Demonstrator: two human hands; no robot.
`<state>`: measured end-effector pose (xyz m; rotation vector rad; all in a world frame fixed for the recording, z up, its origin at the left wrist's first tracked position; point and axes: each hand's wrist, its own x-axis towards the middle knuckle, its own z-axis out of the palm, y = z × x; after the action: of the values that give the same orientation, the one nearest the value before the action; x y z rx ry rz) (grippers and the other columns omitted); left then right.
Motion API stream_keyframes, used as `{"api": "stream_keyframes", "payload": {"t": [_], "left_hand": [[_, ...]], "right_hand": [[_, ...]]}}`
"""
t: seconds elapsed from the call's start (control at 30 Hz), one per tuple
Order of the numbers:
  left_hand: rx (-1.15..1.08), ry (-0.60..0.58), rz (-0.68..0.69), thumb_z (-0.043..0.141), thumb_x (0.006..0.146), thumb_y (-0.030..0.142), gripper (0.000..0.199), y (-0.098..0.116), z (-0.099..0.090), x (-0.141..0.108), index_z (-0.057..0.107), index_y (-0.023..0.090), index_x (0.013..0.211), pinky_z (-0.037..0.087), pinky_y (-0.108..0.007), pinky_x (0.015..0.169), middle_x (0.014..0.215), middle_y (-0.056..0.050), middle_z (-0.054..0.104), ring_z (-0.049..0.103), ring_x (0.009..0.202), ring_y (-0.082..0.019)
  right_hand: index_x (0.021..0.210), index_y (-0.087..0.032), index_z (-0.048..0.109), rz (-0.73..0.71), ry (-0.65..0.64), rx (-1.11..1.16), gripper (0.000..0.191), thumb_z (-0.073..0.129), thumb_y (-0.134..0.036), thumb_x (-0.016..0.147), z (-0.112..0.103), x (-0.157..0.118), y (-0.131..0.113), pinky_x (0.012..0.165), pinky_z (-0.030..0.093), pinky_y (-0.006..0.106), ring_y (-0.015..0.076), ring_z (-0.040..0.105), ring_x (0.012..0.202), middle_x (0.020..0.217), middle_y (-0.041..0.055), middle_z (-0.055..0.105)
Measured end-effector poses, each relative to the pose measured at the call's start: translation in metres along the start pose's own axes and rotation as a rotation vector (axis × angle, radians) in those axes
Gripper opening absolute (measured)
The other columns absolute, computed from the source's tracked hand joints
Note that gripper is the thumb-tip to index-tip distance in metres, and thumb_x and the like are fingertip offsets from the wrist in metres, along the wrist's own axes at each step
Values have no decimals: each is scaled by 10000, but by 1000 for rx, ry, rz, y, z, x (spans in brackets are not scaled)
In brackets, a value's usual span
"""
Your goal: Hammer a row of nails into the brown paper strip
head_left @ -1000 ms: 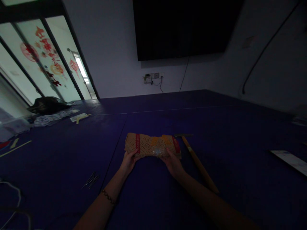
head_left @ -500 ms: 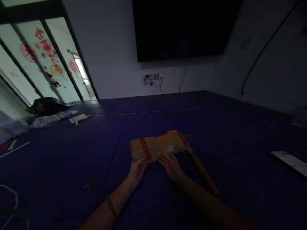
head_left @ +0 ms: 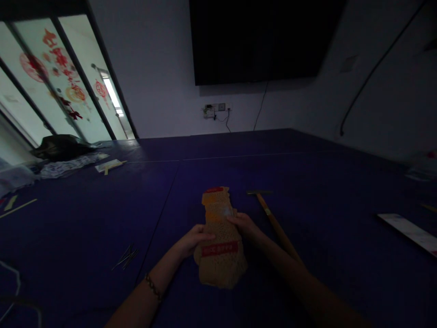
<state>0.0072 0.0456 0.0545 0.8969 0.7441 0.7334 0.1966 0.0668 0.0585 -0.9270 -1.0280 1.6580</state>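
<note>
A brown paper-like package (head_left: 218,232) with red bands and an orange patch is held lengthwise between my two hands, its wide end toward me. What is inside it does not show. My left hand (head_left: 195,239) grips the left edge, thumb on top. On the opposite edge my right hand (head_left: 247,226) is closed the same way, near a shiny clear patch. Just right of the package lies a hammer (head_left: 273,221) with a wooden handle, partly covered by my right forearm. Several long nails (head_left: 126,257) lie loose to the left.
The dark blue floor (head_left: 164,291) has a seam on the left. A flat pale panel (head_left: 409,232) lies at right. Toward the back left are a dark bag (head_left: 61,146) and a white packet (head_left: 109,165). A white cable (head_left: 15,278) curls at lower left.
The package has turned from crosswise to lengthwise, its red-banded right end now pointing away from me. Both hands have shifted to its long sides, and the hammer's head has come into view.
</note>
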Motion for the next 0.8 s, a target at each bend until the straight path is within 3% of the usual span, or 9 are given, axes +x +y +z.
{"api": "stream_keyframes", "payload": {"t": [0.07,0.17,0.23,0.33,0.57,0.67,0.8], "left_hand": [[7,43,38,748,548,185,308,-4,4,2,690,103,839,479,-300,732,830,-99,717,667,718,-213],[-40,237,171,729,576,205,257,-10,7,8,682,110,810,482,-304,718,792,-84,717,661,700,-205],[-52,345,243,726,591,242,253,-13,8,11,675,106,798,486,-307,699,768,-83,716,660,717,-219],[-42,413,289,733,596,298,290,-16,8,13,675,105,803,490,-310,684,761,-78,716,658,751,-237],[-158,371,296,750,609,359,387,-18,21,9,671,98,883,473,-321,814,847,-95,713,651,841,-224],[-228,334,271,763,608,325,389,-18,26,7,657,114,917,475,-328,833,913,-94,705,657,813,-205],[-287,332,300,753,629,291,382,-20,29,7,636,123,951,473,-334,854,961,-94,693,658,815,-194]], "right_hand": [[704,-137,702,-39,50,-46,293,714,-406,589,0,2,4,673,471,301,179,636,638,679,36,709],[763,-173,696,-96,113,-98,327,660,-478,648,0,3,9,675,466,284,168,631,692,737,17,713],[831,-191,692,-115,111,-126,347,650,-488,657,1,2,10,702,475,304,182,639,738,781,20,716],[894,-196,686,-146,75,-181,373,647,-481,656,3,2,11,754,485,349,211,648,791,843,38,718],[1009,-206,660,-300,173,-392,383,585,-424,703,0,4,14,974,371,445,255,568,1046,1079,69,664],[1018,-217,662,-349,185,-465,351,521,-395,751,2,2,16,974,385,431,236,569,1047,1085,64,659],[991,-211,677,-435,260,-589,339,594,-340,689,4,-1,18,946,404,418,246,551,1030,1070,82,628]]}}
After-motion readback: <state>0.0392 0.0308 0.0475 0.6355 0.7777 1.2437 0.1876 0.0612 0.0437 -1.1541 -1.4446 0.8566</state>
